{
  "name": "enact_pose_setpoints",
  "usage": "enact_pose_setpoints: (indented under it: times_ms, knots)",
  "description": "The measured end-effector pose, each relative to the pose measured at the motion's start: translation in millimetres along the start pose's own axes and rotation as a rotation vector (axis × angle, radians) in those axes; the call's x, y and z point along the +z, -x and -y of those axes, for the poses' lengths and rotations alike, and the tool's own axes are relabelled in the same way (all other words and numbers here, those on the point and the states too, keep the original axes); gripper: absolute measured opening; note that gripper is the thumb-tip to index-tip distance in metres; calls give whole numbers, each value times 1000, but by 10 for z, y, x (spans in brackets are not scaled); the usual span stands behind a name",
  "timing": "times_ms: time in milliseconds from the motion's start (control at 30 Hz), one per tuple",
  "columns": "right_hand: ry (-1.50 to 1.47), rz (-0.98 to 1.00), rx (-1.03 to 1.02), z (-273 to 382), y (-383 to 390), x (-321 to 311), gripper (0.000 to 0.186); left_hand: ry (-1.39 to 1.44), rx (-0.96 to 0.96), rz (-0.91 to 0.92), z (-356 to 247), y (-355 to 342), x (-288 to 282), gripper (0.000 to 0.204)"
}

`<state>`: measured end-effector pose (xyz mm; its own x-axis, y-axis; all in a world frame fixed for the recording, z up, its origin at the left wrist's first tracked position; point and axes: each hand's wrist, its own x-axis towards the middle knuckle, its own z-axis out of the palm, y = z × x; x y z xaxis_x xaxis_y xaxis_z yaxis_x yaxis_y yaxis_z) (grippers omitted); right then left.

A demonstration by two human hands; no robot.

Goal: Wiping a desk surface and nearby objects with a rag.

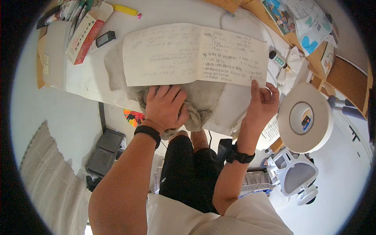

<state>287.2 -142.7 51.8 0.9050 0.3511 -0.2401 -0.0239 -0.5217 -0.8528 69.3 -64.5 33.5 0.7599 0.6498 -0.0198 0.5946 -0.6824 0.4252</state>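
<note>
While open, notebook (164, 55) at both hands (166, 105) (260, 105)

An open notebook (160, 55) lay on a table (86, 80), partly over a cloth (200, 111) reaching the near edge, where the left hand (166, 107) rested. The right hand (261, 101) was at the notebook's near right corner. A box (85, 39) lay toward the table's far left corner, with a device (105, 39) to its right; a bottle (279, 59) lay just right of the notebook.
</note>
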Motion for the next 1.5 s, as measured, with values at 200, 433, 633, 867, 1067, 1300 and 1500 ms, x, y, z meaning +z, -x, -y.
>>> enact_pose_setpoints:
  times_ms: [200, 433, 633, 867, 1067, 1300, 1500]
  knots:
    - [19, 63, 19, 386, 178, 37, 9, -33, -16, 46, -21, -14, -63, 31]
    - [-59, 778, -338, 737, 528, 526, 8, -37, -24, 72, 26, 74, -7, 33]
    - [-70, 1017, -357, 870, 557, 1007, 15, 183, -207, 129, 22, 76, 159, 39]
    - [41, 774, -351, 529, 185, 534, 26, 64, -66, 114, -7, 38, 73, 34]
    - [577, 188, -334, 280, 84, -63, 41, 30, -44, 31, 22, 87, 9, 29]
    - [626, 271, -298, 71, 59, -159, 48, 4, -22, 3, 10, 67, 32, 28]
    - [487, 206, -190, 215, 72, -113, 39, -2, -51, 48, 4, 77, -1, 29]
